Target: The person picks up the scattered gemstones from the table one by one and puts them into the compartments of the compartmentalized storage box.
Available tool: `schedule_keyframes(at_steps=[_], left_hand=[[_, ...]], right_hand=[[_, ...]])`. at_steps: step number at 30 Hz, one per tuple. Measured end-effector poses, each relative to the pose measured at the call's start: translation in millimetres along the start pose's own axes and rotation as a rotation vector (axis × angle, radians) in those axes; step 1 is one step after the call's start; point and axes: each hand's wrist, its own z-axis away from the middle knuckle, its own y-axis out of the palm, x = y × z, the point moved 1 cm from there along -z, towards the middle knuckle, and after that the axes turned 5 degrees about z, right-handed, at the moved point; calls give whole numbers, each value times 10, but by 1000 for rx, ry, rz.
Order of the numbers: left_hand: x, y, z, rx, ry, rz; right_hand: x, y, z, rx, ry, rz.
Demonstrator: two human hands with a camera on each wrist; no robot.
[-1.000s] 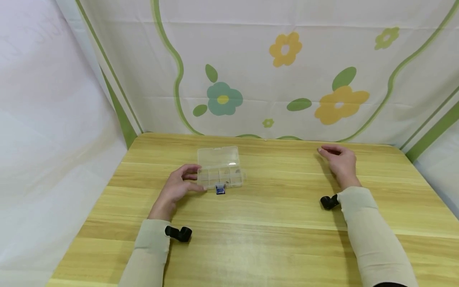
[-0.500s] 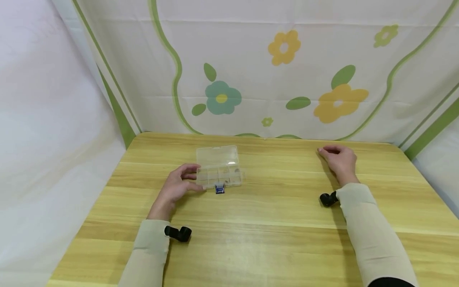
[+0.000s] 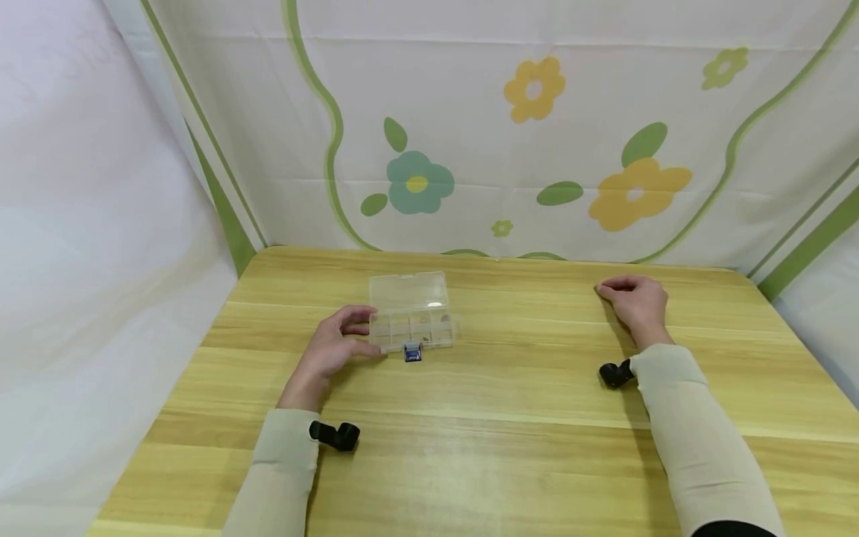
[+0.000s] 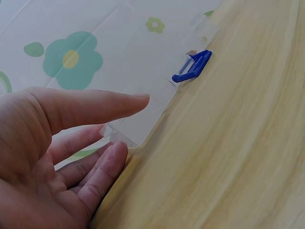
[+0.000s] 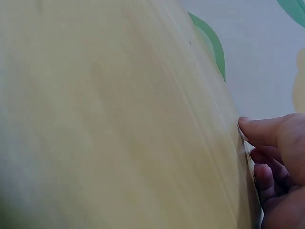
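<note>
A clear plastic compartment box lies on the table with its lid raised at the back and a blue latch hanging at its front. Small dark bits show in compartments near its right end. My left hand holds the box's left end, thumb along the front and fingers at the back. In the left wrist view the thumb passes before the clear wall. Far to the right, my right hand is down at the tabletop, thumb and forefinger tips together; I cannot tell whether something tiny is between them.
The wooden table runs up to a white cloth backdrop printed with flowers. Black cameras sit on both wrists. Bare wood lies between the box and the right hand.
The right hand's fingertips have drawn slightly closer together and lower against the tabletop. The left hand and the box have stayed in place.
</note>
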Motion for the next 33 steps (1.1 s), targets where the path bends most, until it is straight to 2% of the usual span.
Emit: schedule_keyframes(at_steps=[16,33], left_hand=[[-4,-8,8,4,-6,10],[-17,-8,12,0,-24,16]], right_hand=[[266,76,127,68,6,-73],[633,375,239,100,-76,-152]])
